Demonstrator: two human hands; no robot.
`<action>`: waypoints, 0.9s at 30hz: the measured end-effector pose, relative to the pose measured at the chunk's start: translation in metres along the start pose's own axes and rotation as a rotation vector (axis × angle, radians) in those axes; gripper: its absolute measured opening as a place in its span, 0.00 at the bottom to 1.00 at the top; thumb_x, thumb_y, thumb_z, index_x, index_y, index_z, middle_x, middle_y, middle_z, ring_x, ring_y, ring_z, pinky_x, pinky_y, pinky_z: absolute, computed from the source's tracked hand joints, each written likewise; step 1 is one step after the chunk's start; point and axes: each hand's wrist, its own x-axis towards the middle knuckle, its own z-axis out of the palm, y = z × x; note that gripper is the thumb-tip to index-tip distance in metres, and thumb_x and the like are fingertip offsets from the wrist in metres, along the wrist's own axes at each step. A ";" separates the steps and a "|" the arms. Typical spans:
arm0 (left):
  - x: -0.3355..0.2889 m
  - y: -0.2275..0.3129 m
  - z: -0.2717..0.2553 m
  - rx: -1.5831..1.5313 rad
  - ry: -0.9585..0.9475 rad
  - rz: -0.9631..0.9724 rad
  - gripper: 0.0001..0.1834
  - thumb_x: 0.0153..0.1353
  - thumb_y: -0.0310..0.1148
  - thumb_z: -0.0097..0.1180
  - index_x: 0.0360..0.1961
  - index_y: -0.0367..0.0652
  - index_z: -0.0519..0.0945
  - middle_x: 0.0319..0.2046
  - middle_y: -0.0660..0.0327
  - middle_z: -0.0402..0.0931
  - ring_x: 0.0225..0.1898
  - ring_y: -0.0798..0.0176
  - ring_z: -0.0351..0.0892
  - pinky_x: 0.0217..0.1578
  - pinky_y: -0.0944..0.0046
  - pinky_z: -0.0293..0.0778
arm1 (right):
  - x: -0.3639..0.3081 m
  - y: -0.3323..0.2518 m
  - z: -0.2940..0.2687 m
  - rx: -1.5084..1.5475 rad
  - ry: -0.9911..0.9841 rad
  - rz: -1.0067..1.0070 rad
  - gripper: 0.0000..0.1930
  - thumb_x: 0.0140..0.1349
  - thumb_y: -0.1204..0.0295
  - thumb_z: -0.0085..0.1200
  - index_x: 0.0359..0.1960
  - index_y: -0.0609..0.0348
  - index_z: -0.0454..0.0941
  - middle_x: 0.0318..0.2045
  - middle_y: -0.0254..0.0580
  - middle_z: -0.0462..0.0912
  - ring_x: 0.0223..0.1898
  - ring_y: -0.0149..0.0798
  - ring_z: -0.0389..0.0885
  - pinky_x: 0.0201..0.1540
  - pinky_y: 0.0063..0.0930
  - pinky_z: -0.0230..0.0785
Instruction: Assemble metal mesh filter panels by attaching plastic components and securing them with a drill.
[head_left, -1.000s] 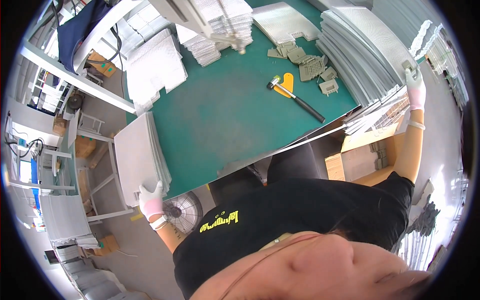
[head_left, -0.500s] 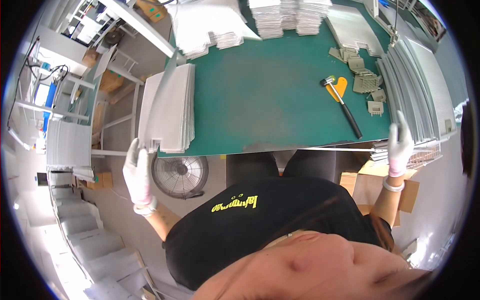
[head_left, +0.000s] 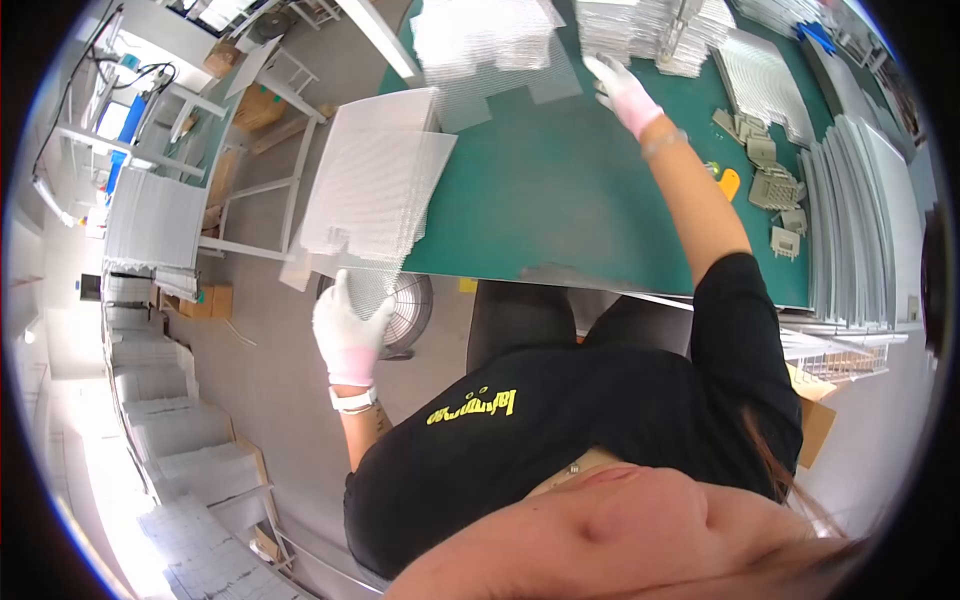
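My left hand is at the near left corner of the table, thumb and fingers closed on the near end of a translucent ribbed plastic sheet. That sheet lies askew over a stack of similar white sheets, its near end jutting past the table edge. My right hand reaches over the far middle of the table, fingers stretched out and nothing visible in them. It is closest to the tall piles of notched white sheets. Another notched translucent sheet lies flat at the far left.
Beige plastic parts and an orange flat tool lie on the green table; my right arm hides most of a hammer. Upright grey-white sheets line the right edge. A floor fan stands below the table.
My left hand has moved rightward and now grips a sheet over the left stack. My right hand has swung from the table's right end to its far middle. The view has shifted slightly.
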 end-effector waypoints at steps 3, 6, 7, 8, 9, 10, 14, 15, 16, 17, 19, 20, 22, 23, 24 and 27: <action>-0.010 -0.003 0.018 -0.076 0.011 0.015 0.46 0.45 0.48 0.74 0.61 0.31 0.71 0.46 0.43 0.76 0.49 0.41 0.75 0.53 0.49 0.71 | 0.048 -0.002 0.025 0.093 0.003 0.157 0.44 0.60 0.57 0.64 0.73 0.61 0.54 0.65 0.52 0.68 0.63 0.44 0.70 0.61 0.39 0.68; -0.020 -0.010 0.020 -0.158 0.034 -0.110 0.43 0.50 0.42 0.72 0.63 0.29 0.69 0.52 0.42 0.76 0.55 0.44 0.75 0.57 0.53 0.71 | 0.054 -0.041 0.056 -0.205 -0.067 -0.079 0.41 0.61 0.69 0.63 0.73 0.61 0.54 0.58 0.49 0.76 0.55 0.39 0.77 0.57 0.35 0.72; -0.025 -0.021 0.023 -0.154 0.034 -0.117 0.43 0.50 0.42 0.72 0.63 0.29 0.69 0.52 0.42 0.76 0.55 0.44 0.75 0.57 0.53 0.71 | 0.047 -0.050 0.065 -0.056 -0.149 -0.247 0.39 0.61 0.74 0.60 0.73 0.60 0.55 0.54 0.46 0.78 0.51 0.36 0.79 0.54 0.32 0.73; -0.028 -0.035 0.033 -0.463 0.085 -0.230 0.40 0.54 0.38 0.69 0.64 0.27 0.68 0.57 0.43 0.73 0.59 0.47 0.73 0.61 0.55 0.68 | 0.042 -0.055 0.066 0.093 -0.220 -0.416 0.37 0.62 0.79 0.57 0.73 0.60 0.55 0.50 0.42 0.81 0.48 0.34 0.80 0.51 0.29 0.74; -0.031 -0.047 0.040 -0.773 0.133 -0.342 0.38 0.57 0.34 0.67 0.65 0.26 0.66 0.62 0.43 0.71 0.64 0.49 0.70 0.65 0.56 0.65 | 0.057 -0.045 0.065 0.192 -0.219 -0.457 0.34 0.64 0.78 0.56 0.71 0.61 0.58 0.50 0.42 0.80 0.46 0.32 0.78 0.51 0.30 0.73; -0.035 -0.054 0.040 -0.987 0.117 -0.379 0.33 0.63 0.26 0.59 0.67 0.25 0.63 0.67 0.45 0.64 0.69 0.53 0.63 0.69 0.58 0.58 | 0.055 -0.048 0.067 0.191 -0.223 -0.453 0.34 0.64 0.78 0.56 0.71 0.61 0.58 0.50 0.42 0.80 0.46 0.32 0.78 0.51 0.30 0.73; -0.043 -0.069 0.037 -1.202 0.214 -0.371 0.30 0.67 0.29 0.52 0.68 0.27 0.62 0.68 0.45 0.63 0.71 0.52 0.59 0.71 0.54 0.52 | 0.038 -0.083 0.077 0.716 -0.405 -0.569 0.24 0.66 0.79 0.52 0.64 0.56 0.68 0.53 0.40 0.79 0.51 0.33 0.77 0.51 0.28 0.73; -0.044 -0.066 0.036 -1.259 0.273 -0.417 0.31 0.67 0.31 0.51 0.68 0.27 0.61 0.69 0.44 0.61 0.72 0.51 0.58 0.71 0.53 0.52 | 0.038 -0.087 0.072 0.746 -0.345 -0.475 0.23 0.66 0.79 0.52 0.63 0.55 0.68 0.51 0.39 0.79 0.49 0.33 0.78 0.49 0.28 0.74; -0.044 -0.058 0.029 -1.261 0.268 -0.416 0.31 0.67 0.31 0.51 0.68 0.27 0.61 0.69 0.44 0.61 0.72 0.51 0.58 0.71 0.53 0.52 | 0.035 -0.091 0.068 0.777 -0.281 -0.382 0.22 0.66 0.80 0.52 0.62 0.54 0.69 0.48 0.38 0.79 0.47 0.32 0.79 0.47 0.28 0.74; -0.045 -0.051 0.022 -1.235 0.285 -0.367 0.32 0.66 0.29 0.50 0.68 0.26 0.61 0.69 0.44 0.61 0.72 0.51 0.58 0.71 0.53 0.52 | 0.030 -0.097 0.068 0.776 -0.279 -0.380 0.22 0.66 0.80 0.52 0.62 0.54 0.69 0.48 0.38 0.79 0.47 0.32 0.79 0.47 0.28 0.74; -0.047 -0.032 0.009 -1.161 0.281 -0.263 0.34 0.59 0.22 0.49 0.68 0.24 0.60 0.69 0.44 0.61 0.72 0.50 0.58 0.71 0.53 0.52 | 0.013 -0.107 0.064 0.928 -0.417 -0.430 0.22 0.66 0.80 0.51 0.62 0.54 0.69 0.46 0.37 0.80 0.43 0.32 0.80 0.45 0.28 0.76; -0.050 -0.022 0.009 -1.141 0.288 -0.237 0.37 0.53 0.21 0.51 0.67 0.25 0.62 0.66 0.45 0.64 0.70 0.50 0.60 0.70 0.53 0.54 | 0.003 -0.112 0.062 1.004 -0.489 -0.453 0.22 0.67 0.81 0.51 0.62 0.54 0.69 0.44 0.37 0.80 0.41 0.33 0.81 0.44 0.28 0.76; -0.049 0.005 0.009 -0.832 0.302 -0.039 0.39 0.48 0.25 0.59 0.65 0.27 0.65 0.61 0.45 0.69 0.65 0.47 0.66 0.67 0.51 0.60 | -0.018 -0.114 0.043 0.938 -0.448 -0.459 0.22 0.66 0.80 0.51 0.62 0.55 0.69 0.44 0.37 0.80 0.41 0.33 0.81 0.44 0.29 0.76; -0.044 0.028 0.004 -0.701 0.259 0.045 0.41 0.47 0.29 0.64 0.64 0.28 0.67 0.58 0.44 0.71 0.62 0.45 0.69 0.64 0.50 0.63 | -0.028 -0.114 0.031 0.880 -0.414 -0.463 0.23 0.66 0.80 0.52 0.63 0.55 0.68 0.43 0.38 0.80 0.41 0.33 0.81 0.44 0.29 0.77; -0.039 0.050 0.005 -0.573 0.221 0.122 0.42 0.45 0.34 0.69 0.63 0.29 0.68 0.55 0.43 0.72 0.58 0.43 0.72 0.61 0.49 0.66 | -0.042 -0.117 0.028 0.878 -0.410 -0.456 0.23 0.66 0.80 0.52 0.63 0.55 0.68 0.43 0.38 0.80 0.41 0.33 0.81 0.44 0.29 0.77; -0.019 0.112 0.041 -0.458 -0.017 0.331 0.46 0.48 0.48 0.71 0.62 0.29 0.68 0.50 0.43 0.75 0.52 0.41 0.75 0.54 0.48 0.71 | -0.077 -0.117 0.015 0.757 -0.457 -0.395 0.26 0.66 0.77 0.55 0.66 0.56 0.66 0.42 0.37 0.81 0.42 0.35 0.81 0.44 0.32 0.77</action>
